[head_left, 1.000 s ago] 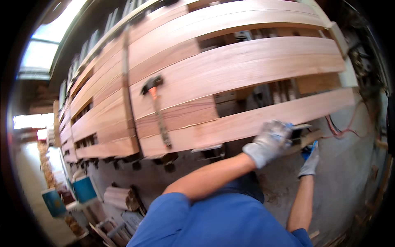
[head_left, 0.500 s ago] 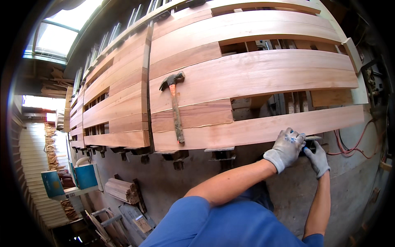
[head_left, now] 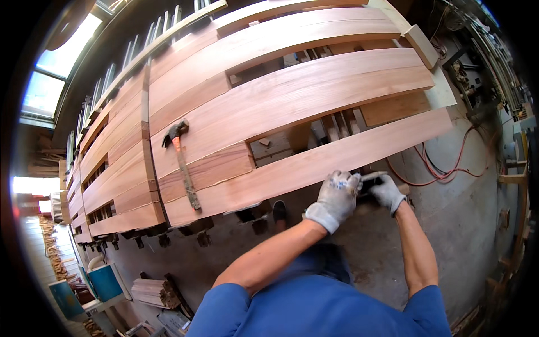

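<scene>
My left hand (head_left: 336, 197), in a grey-white work glove, is closed at the near edge of the front board (head_left: 314, 163). Beside it my right hand (head_left: 387, 192), gloved alike, is closed too. Between them both grip a dark clamp head (head_left: 368, 183) with a pale flat piece on top; the fingers partly hide it. The front board belongs to a large glued-up panel of reddish planks with long openings. A claw hammer (head_left: 183, 163) with a worn, orange-marked handle lies on the panel, well left of my hands.
More clamp heads (head_left: 251, 213) jut from under the panel's near edge. Red and black hoses (head_left: 443, 174) loop on the concrete floor at right. Bundled wood strips (head_left: 154, 293) lie on the floor at lower left. A second slatted panel (head_left: 126, 168) adjoins on the left.
My view has swung right, so the panel and hammer appear further left. Both hands stay together on the clamp head at the board's edge; their grip has shifted slightly.
</scene>
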A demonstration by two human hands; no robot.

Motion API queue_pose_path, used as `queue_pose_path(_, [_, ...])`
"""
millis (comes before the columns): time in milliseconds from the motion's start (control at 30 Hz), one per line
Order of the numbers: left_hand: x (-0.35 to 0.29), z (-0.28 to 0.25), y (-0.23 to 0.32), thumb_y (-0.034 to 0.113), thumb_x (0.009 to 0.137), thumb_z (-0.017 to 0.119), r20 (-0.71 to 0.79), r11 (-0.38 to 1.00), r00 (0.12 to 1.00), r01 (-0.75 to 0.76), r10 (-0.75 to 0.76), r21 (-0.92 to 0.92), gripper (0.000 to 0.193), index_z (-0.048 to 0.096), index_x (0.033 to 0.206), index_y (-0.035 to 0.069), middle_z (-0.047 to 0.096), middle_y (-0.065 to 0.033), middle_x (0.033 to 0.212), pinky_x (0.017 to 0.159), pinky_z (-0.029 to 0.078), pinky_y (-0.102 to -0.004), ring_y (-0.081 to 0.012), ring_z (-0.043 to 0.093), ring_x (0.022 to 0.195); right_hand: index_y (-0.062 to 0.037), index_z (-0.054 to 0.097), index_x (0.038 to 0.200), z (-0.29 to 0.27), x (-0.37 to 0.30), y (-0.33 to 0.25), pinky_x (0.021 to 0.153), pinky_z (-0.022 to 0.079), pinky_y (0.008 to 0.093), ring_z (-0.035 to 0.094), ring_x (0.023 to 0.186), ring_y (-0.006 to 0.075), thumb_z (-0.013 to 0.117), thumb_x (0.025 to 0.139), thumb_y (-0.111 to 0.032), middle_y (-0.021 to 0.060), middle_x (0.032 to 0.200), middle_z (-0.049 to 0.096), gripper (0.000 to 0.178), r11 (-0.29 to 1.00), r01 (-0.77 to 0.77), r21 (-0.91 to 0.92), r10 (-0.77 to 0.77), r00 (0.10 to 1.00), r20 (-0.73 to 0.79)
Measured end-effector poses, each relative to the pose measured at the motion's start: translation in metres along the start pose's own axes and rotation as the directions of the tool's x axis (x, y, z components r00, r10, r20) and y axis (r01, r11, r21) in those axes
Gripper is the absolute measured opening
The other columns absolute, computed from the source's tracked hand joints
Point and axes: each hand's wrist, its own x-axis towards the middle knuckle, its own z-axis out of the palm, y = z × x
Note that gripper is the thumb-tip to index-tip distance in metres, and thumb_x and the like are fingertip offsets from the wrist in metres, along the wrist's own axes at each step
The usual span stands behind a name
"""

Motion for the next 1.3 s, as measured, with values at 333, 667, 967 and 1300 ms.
queue_pose_path(333, [-0.019,-0.022,0.005,0.019,0.089,0.073,0.152,0.985,0.988,0.021,0.005,-0.169,0.041,0.065,0.126,0.001,0.070,-0.0175,0.111,0.094,0.053,-0.0448,-0.0361,0.064,0.104,0.0004,0.069,0.121,-0.011,-0.045,-0.004,0.097,0.054,0.0377,0.071,0.110,0.0311,0.077,0.085,-0.027,0.0179,0.114,0.074,0.046,0.968,0.027,-0.249,-0.088,0.968,-0.234])
queue_pose_path(667, [-0.121,-0.102,-0.018,0.028,0.086,0.078,0.133,0.998,0.990,0.044,-0.049,0.041,0.055,0.063,0.133,0.005,0.064,-0.0182,0.133,0.106,0.048,-0.0496,-0.0373,0.060,0.121,-0.0001,0.062,0.134,-0.015,-0.107,0.034,0.110,0.045,0.0431,0.058,0.129,0.0371,0.072,0.096,-0.028,0.0213,0.137,0.062,0.048,0.816,-0.085,-0.571,-0.358,0.702,-0.616])
queue_pose_path(967, [-0.015,-0.106,-0.077,0.031,0.087,0.070,0.238,0.895,0.941,0.120,-0.241,0.430,0.083,0.035,0.158,0.003,0.042,-0.0250,0.151,0.121,0.023,-0.0568,-0.0416,0.037,0.142,-0.0022,0.061,0.136,-0.065,-0.080,0.063,0.115,0.040,0.0449,0.052,0.135,0.0373,0.068,0.098,-0.023,0.0211,0.142,0.060,0.044,0.548,-0.132,-0.826,-0.343,0.866,-0.365])
queue_pose_path(1300, [-0.018,-0.080,-0.094,0.016,0.095,0.051,0.215,0.865,0.944,0.116,-0.248,0.488,0.067,0.037,0.159,0.008,0.055,-0.0146,0.127,0.114,0.026,-0.0511,-0.0301,0.050,0.121,-0.0003,0.054,0.144,-0.094,0.023,-0.085,0.118,0.035,0.0447,0.047,0.141,0.0367,0.053,0.107,-0.034,0.0226,0.149,0.053,0.050,0.427,-0.033,-0.903,-0.547,0.787,-0.287])
